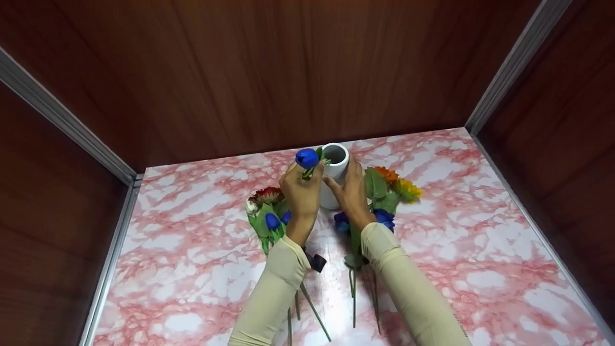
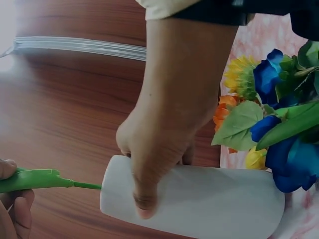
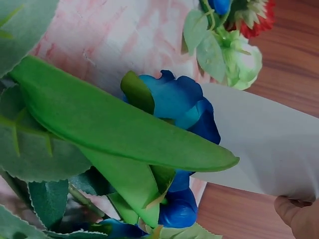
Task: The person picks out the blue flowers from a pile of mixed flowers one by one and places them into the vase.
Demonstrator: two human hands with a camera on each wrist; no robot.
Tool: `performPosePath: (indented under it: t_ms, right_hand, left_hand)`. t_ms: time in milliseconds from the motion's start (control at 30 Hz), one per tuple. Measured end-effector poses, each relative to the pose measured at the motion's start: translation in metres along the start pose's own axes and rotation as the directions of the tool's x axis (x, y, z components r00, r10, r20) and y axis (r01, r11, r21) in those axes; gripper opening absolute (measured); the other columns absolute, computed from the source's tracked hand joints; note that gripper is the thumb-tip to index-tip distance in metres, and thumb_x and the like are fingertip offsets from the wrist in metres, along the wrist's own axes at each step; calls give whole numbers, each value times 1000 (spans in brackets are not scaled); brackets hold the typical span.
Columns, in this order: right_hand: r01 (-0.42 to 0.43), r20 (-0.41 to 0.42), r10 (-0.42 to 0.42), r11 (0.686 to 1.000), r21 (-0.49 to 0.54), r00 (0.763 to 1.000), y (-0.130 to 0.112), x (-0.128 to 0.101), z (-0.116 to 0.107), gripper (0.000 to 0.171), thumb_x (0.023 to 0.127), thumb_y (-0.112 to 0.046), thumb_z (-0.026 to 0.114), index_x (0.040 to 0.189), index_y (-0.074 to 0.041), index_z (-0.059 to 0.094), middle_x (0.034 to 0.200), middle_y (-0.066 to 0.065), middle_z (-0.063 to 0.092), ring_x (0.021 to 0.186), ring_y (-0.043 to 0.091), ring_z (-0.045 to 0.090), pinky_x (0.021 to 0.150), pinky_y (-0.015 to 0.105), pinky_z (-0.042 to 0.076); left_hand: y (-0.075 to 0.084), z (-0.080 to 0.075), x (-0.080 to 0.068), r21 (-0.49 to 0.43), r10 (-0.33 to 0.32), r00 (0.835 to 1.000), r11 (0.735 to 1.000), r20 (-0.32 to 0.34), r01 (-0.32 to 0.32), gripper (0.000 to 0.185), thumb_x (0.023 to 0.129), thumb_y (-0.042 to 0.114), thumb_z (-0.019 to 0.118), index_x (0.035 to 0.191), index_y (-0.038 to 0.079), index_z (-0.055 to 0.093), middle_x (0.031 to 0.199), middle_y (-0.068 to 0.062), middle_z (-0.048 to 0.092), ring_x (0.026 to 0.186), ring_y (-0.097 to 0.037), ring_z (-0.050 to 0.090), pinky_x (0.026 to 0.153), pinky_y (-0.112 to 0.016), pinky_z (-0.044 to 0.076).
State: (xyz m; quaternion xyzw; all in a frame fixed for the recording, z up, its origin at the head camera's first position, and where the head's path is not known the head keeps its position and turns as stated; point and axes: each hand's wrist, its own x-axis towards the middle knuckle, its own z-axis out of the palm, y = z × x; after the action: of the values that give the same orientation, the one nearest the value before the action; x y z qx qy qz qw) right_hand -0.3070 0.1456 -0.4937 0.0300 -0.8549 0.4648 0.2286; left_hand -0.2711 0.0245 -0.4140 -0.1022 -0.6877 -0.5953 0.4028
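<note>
Setting: pink-and-white marbled worktop [image 1: 192, 269] walled on three sides by dark wood panels [image 1: 269, 67] with metal corner strips.
Vase: white cylinder [image 1: 333, 174], upright, between the two hands, mouth open upward.
Left hand: the left hand [image 1: 301, 194] is closed around a blue tulip [image 1: 307, 158] just below its head; the bloom sits beside the vase rim.
Right hand: the right hand [image 1: 352, 192] wraps the side of the vase, fingers curled on its wall, thumb pressed flat on it in the left wrist view.
Left bunch: red, white and blue flowers [image 1: 267, 211] lie on the worktop just outside the left hand.
Right bunch: orange, yellow and blue flowers [image 1: 391, 190] lie just outside the right hand, stems running back under the sleeve.
</note>
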Motion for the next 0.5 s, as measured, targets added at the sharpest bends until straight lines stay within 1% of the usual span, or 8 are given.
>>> performPosePath:
  t_ms: [100, 200, 300, 367, 500]
  right_hand:
    - [-5, 6, 5, 1000, 3, 1000, 0, -1, 1, 83, 84, -24, 76, 148, -1, 29, 136, 20, 45, 122, 31, 45, 103, 48, 37]
    - [-8, 5, 8, 1000, 6, 1000, 0, -3, 2, 83, 84, -23, 76, 148, -3, 28, 136, 20, 44, 122, 30, 46, 103, 47, 37]
    - [-5, -2, 5, 1000, 0, 1000, 0, -3, 2, 84, 83, -23, 77, 149, -4, 28, 136, 19, 44, 123, 30, 45, 104, 47, 36]
    - [1, -10, -1, 1000, -3, 1000, 0, -3, 3, 84, 83, -23, 77, 148, -3, 28, 135, 20, 44, 122, 30, 46, 104, 48, 36]
    - [19, -25, -19, 1000, -6, 999, 2, -3, 3, 84, 82, -22, 78, 148, -1, 29, 133, 21, 45, 120, 32, 47, 102, 49, 37]
  left_hand:
    - [-4, 2, 1, 43, 2, 1000, 999, 18, -3, 10, 76, 9, 80, 79, 1, 75, 81, -7, 71, 78, -19, 67, 73, -33, 51]
    - [-7, 3, 1, 70, -19, 999, 997, 39, 16, 12, 79, 13, 79, 82, 2, 74, 83, -6, 72, 79, -17, 67, 74, -33, 51]
    - [-7, 3, 1, 82, -47, 998, 996, 42, 43, 15, 80, 16, 78, 81, 3, 72, 78, -5, 70, 73, -16, 65, 68, -32, 50]
    - [-6, 3, 1, 69, -64, 997, 996, 41, 61, 17, 80, 18, 79, 81, 3, 71, 77, -5, 70, 71, -16, 64, 64, -31, 50]
    - [-4, 3, 0, 27, -65, 998, 998, 19, 65, 21, 79, 19, 80, 87, 2, 71, 79, -7, 69, 71, -17, 65, 62, -31, 52]
